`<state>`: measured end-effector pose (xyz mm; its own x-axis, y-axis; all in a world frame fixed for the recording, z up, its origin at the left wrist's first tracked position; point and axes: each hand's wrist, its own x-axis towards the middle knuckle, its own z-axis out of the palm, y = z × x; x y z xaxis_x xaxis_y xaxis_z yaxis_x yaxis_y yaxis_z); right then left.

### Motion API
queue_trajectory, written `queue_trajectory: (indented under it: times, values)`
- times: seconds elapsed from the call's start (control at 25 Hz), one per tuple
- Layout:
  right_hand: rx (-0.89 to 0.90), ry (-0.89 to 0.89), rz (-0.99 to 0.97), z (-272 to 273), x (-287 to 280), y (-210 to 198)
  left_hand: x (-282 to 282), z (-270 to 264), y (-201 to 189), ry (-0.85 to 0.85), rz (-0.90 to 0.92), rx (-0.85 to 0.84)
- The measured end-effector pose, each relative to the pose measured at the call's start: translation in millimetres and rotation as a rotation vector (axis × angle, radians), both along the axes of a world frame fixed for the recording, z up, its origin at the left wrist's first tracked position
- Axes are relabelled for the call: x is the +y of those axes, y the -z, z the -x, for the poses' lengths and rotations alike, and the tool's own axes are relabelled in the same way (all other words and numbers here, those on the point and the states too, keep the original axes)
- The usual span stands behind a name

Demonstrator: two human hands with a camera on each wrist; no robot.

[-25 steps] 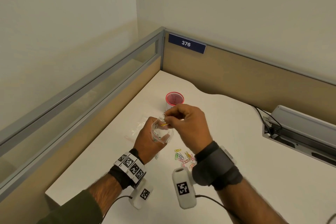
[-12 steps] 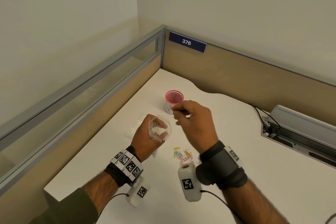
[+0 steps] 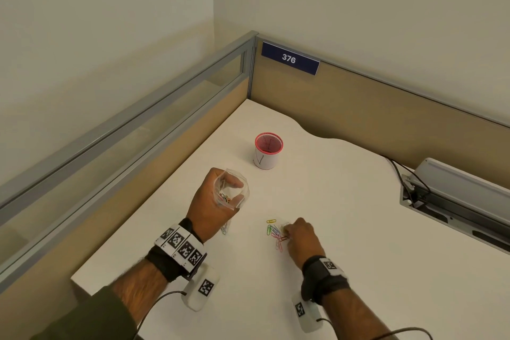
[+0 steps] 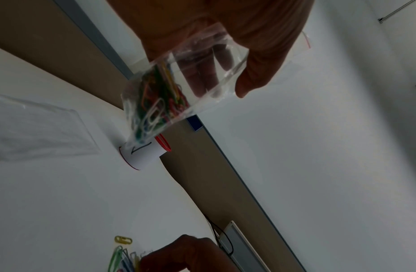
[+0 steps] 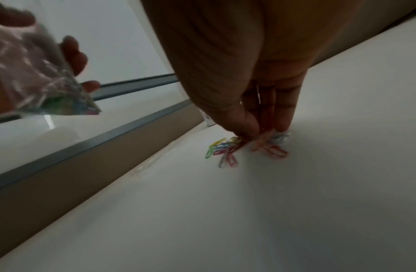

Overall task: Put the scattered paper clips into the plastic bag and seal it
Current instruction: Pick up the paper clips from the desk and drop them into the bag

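The left hand (image 3: 212, 201) is raised above the worktop (image 3: 345, 215), its fingers and thumb curled round a clear plastic bag (image 3: 231, 190) whose mouth is held open and faces up. In the left wrist view the bag (image 4: 179, 82) hangs from the hand with a bunch of coloured clips (image 4: 156, 99) gathered in its lower corner, and a thin red strip runs along its top edge.

The right hand (image 3: 300, 240) is down at the worktop near the front edge, well apart from the left hand. In the right wrist view its fingertips (image 5: 251, 127) are drawn together and touch the loose clips (image 5: 228, 149) lying there. Blur keeps it unclear whether a clip is actually pinched between thumb and fingers. The loose clips (image 3: 276, 232) lie in a small cluster of green, yellow, blue, pink and red, just left of the right hand. A few more clips (image 3: 225, 229) show on the worktop under the left hand.

A red mesh cup (image 3: 267, 150) wrapped in white paper stands upright toward the back corner of the worktop. A flat clear sheet (image 4: 39, 132) lies on the worktop toward the left edge. A blue sign (image 3: 289, 58) reading 376 is fixed to the partition behind the back corner. A cable tray (image 3: 452, 196) with a raised lid sits along the right edge.
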<state>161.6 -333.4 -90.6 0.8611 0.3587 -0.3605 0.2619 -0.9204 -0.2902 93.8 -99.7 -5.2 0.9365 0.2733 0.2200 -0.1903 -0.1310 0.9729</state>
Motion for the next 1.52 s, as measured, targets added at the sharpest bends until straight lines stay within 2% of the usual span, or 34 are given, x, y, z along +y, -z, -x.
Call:
queue_trajectory:
  times: [0.16,0.32,0.44,0.64,0.76,1.04,1.2,1.32,1.4,1.52]
  values:
    - [0.0,0.138,-0.134,8.4,-9.7,-3.5,-1.1,-1.5,-2.7,0.005,-0.007,-0.018]
    - [0.08,0.255,-0.025,26.4,-32.1,-5.7,2.1,-2.1,-0.8,0.01,-0.01,-0.026]
    - [0.069,0.275,-0.037,31.1,-12.6,0.6,1.4,-2.4,1.0,0.001,-0.014,-0.025]
    - [0.004,0.32,-0.156,1.6,17.7,0.5,1.7,-0.1,2.9,-0.005,-0.026,0.008]
    - [-0.067,0.219,-0.129,-21.5,13.3,-8.3,8.8,0.4,2.8,-0.026,-0.027,0.026]
    - [0.014,-0.322,-0.002,-23.3,25.0,-9.7,12.8,1.9,2.7,-0.057,-0.039,0.05]
    - [-0.059,-0.328,-0.026,-6.0,7.8,-3.1,9.2,0.5,2.2,-0.042,-0.021,0.032]
    - [-0.077,-0.187,-0.11,-5.2,-10.1,-3.7,5.1,0.8,0.7,-0.033,-0.031,0.021]
    - [0.004,-0.158,-0.08,-4.9,-14.2,-8.8,2.8,1.3,1.3,-0.029,-0.036,0.03]
    - [0.068,-0.251,0.042,2.2,-6.6,-12.2,1.5,-0.1,2.3,-0.018,-0.047,0.039]
